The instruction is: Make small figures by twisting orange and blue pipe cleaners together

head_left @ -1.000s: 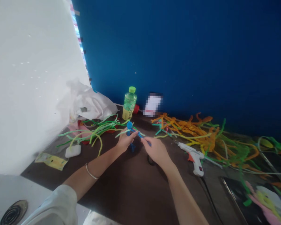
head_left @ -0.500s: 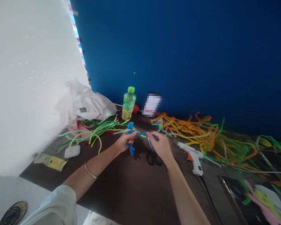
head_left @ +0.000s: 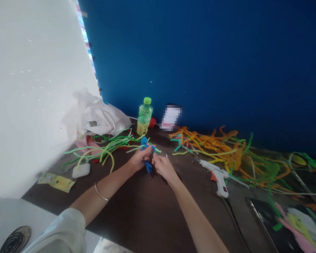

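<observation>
In the head view a small blue pipe-cleaner figure (head_left: pixel 144 141) is held upright, its lower blue ends showing beneath the fingers. My left hand (head_left: pixel 140 160) is closed around its middle. Close on the right, my right hand (head_left: pixel 163 168) pinches at a blue pipe-cleaner end of the figure, the fingertips of both hands nearly touching. A metal tip of the scissors (head_left: pixel 166 155) shows just behind my right hand, which hides the rest. Left of the hands lies a bunch of green pipe cleaners (head_left: pixel 118 141).
At the back stand a green-capped bottle (head_left: pixel 144 119) and a phone (head_left: pixel 171 117) with a blurred screen. Orange pipe cleaners (head_left: pixel 208 142) and a white glue gun (head_left: pixel 218 175) with its cord lie on the right. A plastic bag (head_left: pixel 105 117) and a white case (head_left: pixel 81 170) are on the left.
My right hand has moved left towards my left hand, and the blue strand between them is no longer stretched out. The scissor handles, visible earlier, are now covered.
</observation>
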Action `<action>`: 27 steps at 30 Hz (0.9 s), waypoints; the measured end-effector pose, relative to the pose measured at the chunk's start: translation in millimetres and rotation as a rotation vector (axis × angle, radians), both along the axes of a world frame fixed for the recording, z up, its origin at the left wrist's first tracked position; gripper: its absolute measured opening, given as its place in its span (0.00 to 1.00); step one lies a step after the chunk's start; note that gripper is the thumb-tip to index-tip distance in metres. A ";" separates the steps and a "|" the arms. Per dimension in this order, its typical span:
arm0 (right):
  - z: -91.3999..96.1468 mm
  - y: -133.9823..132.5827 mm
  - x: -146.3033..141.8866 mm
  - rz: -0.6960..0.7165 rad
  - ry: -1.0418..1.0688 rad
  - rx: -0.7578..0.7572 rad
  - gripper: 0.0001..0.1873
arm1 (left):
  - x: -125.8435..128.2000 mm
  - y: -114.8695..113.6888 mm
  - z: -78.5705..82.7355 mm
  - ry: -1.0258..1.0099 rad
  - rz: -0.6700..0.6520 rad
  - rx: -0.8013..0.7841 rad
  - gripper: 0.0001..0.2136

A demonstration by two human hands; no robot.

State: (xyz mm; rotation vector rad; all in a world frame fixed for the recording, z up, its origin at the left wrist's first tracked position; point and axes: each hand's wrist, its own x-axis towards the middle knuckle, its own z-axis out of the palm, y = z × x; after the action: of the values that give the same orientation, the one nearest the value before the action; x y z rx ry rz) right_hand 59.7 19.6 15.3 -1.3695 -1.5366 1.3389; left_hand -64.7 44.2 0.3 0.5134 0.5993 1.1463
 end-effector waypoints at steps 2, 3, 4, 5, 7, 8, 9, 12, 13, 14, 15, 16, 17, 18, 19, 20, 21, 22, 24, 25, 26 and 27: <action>0.9 -2.5 -3.2 0.052 -0.090 0.064 0.22 | 2.5 -1.6 0.8 0.074 0.059 0.019 0.17; 2.1 -3.7 -4.2 0.071 -0.143 0.109 0.21 | 3.9 -2.7 1.4 0.118 0.091 0.029 0.17; 3.4 -4.8 -4.9 0.083 -0.198 0.156 0.20 | 5.2 -3.8 2.0 0.161 0.126 0.042 0.17; 4.8 -5.8 -5.1 0.089 -0.252 0.197 0.20 | 6.4 -4.8 2.6 0.201 0.165 0.058 0.17; 7.6 -7.4 -4.7 0.096 -0.353 0.247 0.18 | 8.0 -6.2 3.1 0.275 0.238 0.099 0.16; 9.0 -8.1 -4.1 0.099 -0.398 0.255 0.18 | 8.4 -6.5 3.1 0.315 0.266 0.121 0.15; 10.6 -8.5 -3.3 0.101 -0.439 0.259 0.17 | 8.6 -6.7 3.0 0.356 0.289 0.144 0.14; 17.3 -9.6 -0.2 0.107 -0.532 0.287 0.16 | 8.6 -6.2 1.8 0.462 0.331 0.195 0.13; 20.3 -10.0 0.9 0.113 -0.559 0.301 0.16 | 8.7 -5.9 1.3 0.488 0.345 0.199 0.13; 23.7 -10.5 2.1 0.119 -0.591 0.312 0.16 | 8.8 -5.7 1.0 0.508 0.359 0.196 0.13; 27.1 -10.9 3.2 0.121 -0.631 0.321 0.16 | 9.0 -5.5 0.7 0.523 0.369 0.190 0.14; 30.4 -11.3 4.4 0.118 -0.680 0.331 0.16 | 9.2 -5.4 0.5 0.532 0.378 0.186 0.14; 33.5 -11.7 5.7 0.110 -0.732 0.341 0.16 | 9.4 -5.3 0.4 0.532 0.384 0.184 0.14; 36.1 -11.9 7.0 0.097 -0.784 0.353 0.16 | 9.6 -5.2 0.3 0.526 0.387 0.184 0.14; 38.2 -11.9 8.6 0.085 -0.829 0.368 0.16 | 9.6 -5.2 0.2 0.519 0.385 0.185 0.14; 39.8 -11.6 10.2 0.073 -0.860 0.383 0.15 | 9.5 -5.2 0.1 0.514 0.380 0.189 0.15; 40.8 -11.2 12.0 0.064 -0.874 0.397 0.16 | 9.4 -5.2 0.0 0.515 0.374 0.196 0.15; 41.4 -10.5 13.9 0.054 -0.871 0.407 0.16 | 9.2 -5.2 -0.1 0.521 0.363 0.206 0.15; 41.6 -8.5 17.9 0.026 -0.818 0.421 0.16 | 8.7 -5.2 0.0 0.536 0.336 0.228 0.15; 41.4 -7.3 20.0 0.006 -0.775 0.425 0.16 | 8.4 -5.2 0.1 0.539 0.323 0.233 0.15; 41.1 -6.0 22.0 -0.021 -0.728 0.431 0.16 | 8.3 -5.3 0.5 0.534 0.311 0.232 0.15; 40.6 -4.5 23.9 -0.051 -0.678 0.438 0.16 | 8.1 -5.4 0.8 0.521 0.295 0.226 0.15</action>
State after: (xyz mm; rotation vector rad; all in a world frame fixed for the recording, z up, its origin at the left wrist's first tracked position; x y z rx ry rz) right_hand 83.6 15.1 55.9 -1.6295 -2.0507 0.4505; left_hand -56.6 38.8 1.2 0.9566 1.0252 1.3758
